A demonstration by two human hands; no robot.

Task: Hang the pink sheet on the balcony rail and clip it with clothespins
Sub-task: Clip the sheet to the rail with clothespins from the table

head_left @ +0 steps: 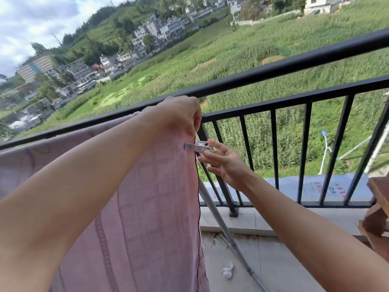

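The left hand (179,114) pinches the pink sheet (147,197), draped over the balcony rail (273,70), so the edge stays put while the right hand (227,165), fingers spread, touches 1 white clothespin (197,146) clamped there.

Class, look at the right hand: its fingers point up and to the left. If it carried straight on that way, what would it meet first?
Probably the white clothespin at the pink sheet edge; the right hand already has its fingertips at it, though contact is unclear.
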